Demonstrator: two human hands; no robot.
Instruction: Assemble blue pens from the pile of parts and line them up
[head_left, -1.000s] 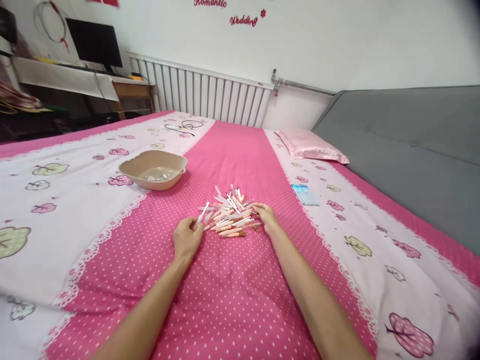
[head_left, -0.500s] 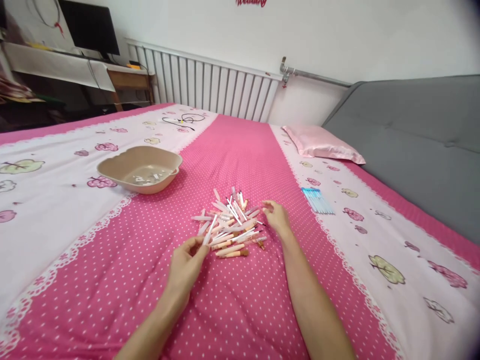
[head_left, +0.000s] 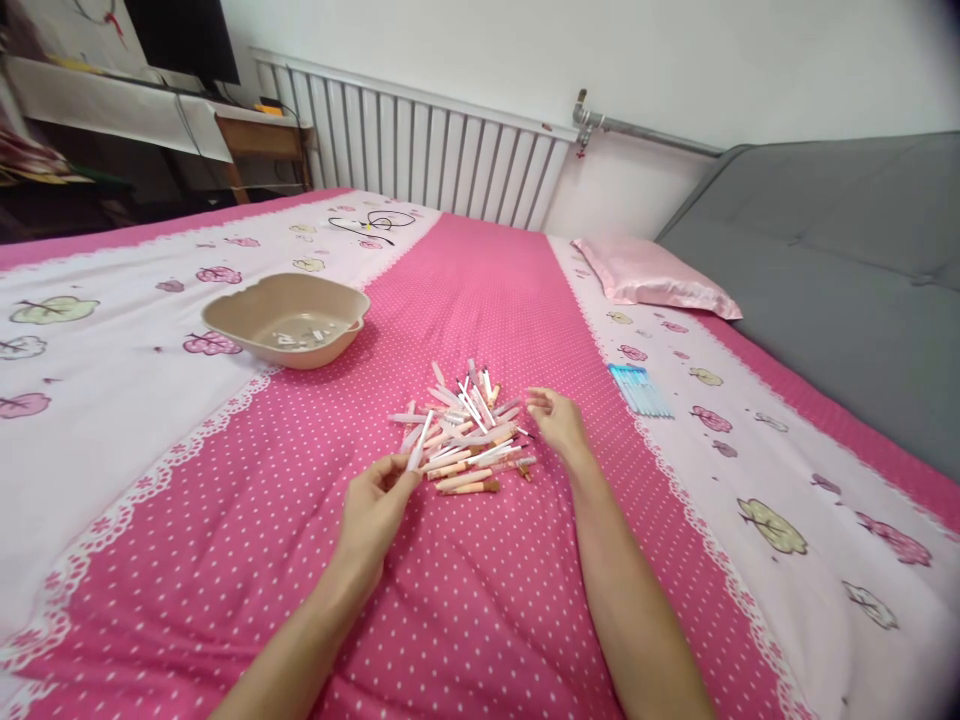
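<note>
A heap of several thin pink, white and orange pens [head_left: 465,435] lies on the pink dotted bedspread [head_left: 465,600]. My left hand [head_left: 373,512] is at the heap's near left edge, its fingers pinched on one white pen [head_left: 418,445] that slants up from them. My right hand [head_left: 556,420] rests at the heap's right edge with its fingers curled toward the pens; whether it holds one is hidden.
A beige bowl [head_left: 289,318] with a few small pieces inside sits to the far left. A bundle of blue sticks [head_left: 639,388] lies to the right. A pink pillow [head_left: 654,274], a grey headboard [head_left: 840,260], a radiator [head_left: 420,150] and a black cable [head_left: 367,224] are further off.
My left hand has drawn back from the heap with a white pen pinched in it. My right hand has shifted slightly at the heap's right edge. The camera has tilted down.
</note>
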